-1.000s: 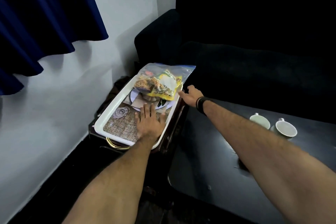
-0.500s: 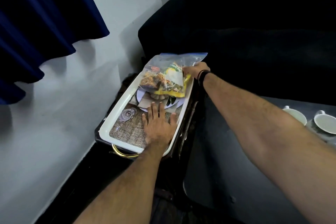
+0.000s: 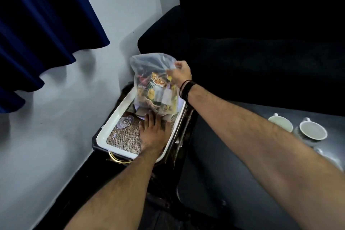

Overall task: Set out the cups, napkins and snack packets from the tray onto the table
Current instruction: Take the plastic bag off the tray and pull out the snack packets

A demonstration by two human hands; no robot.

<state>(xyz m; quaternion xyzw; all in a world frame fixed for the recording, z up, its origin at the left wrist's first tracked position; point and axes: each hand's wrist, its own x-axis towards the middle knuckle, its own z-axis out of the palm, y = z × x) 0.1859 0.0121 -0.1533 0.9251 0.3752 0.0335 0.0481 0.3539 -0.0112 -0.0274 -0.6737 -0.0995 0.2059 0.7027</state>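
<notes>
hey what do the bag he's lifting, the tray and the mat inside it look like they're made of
Snack bag: thin clear plastic film, glossy; the packets show through and it crumples where the right hand pinches it. Tray: smooth white, lightly shiny, probably plastic or enamelled metal; cannot tell which. Mat: coarse woven fibre, jute or burlap by its brownish open weave, matte.

Print on the snack packets (image 3: 158,91) is too blurred to read.

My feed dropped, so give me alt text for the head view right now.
The right hand pinches the top of a clear bag of snack packets, lifting it above a white tray. The left hand presses flat on the tray's mat; two cups sit on the dark table.
</notes>
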